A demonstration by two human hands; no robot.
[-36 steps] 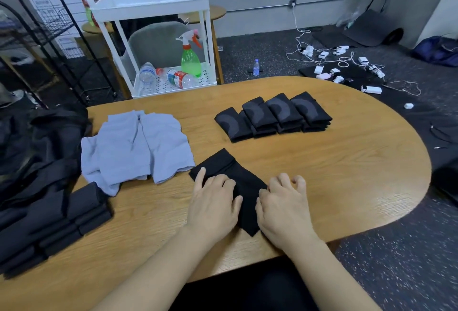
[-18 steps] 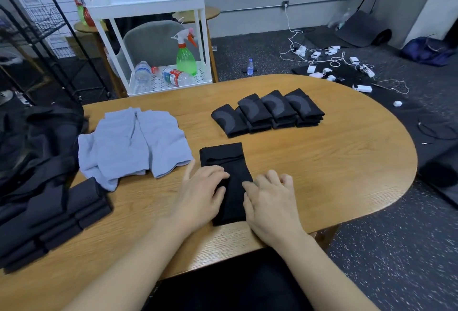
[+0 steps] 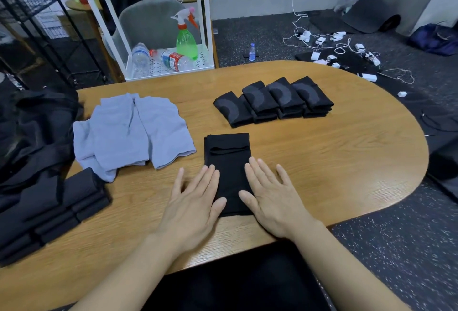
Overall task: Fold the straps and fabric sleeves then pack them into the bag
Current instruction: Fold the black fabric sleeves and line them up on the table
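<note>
Spray bottle (image 3: 186,35), perhaps chargers (image 3: 332,49)

Matt black cloth sleeve (image 3: 228,162) — grained wood table (image 3: 334,162)

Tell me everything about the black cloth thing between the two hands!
The black fabric sleeve is a soft, plain, matte cloth piece lying flat on the wooden table. It looks like a long rectangle pointing straight away from the person, with a band-like fold or opening running across near its far end. The left hand and the right hand lie open and flat at its two long sides, their fingers and thumbs overlapping its near edges. No other cloth touches it.
</note>
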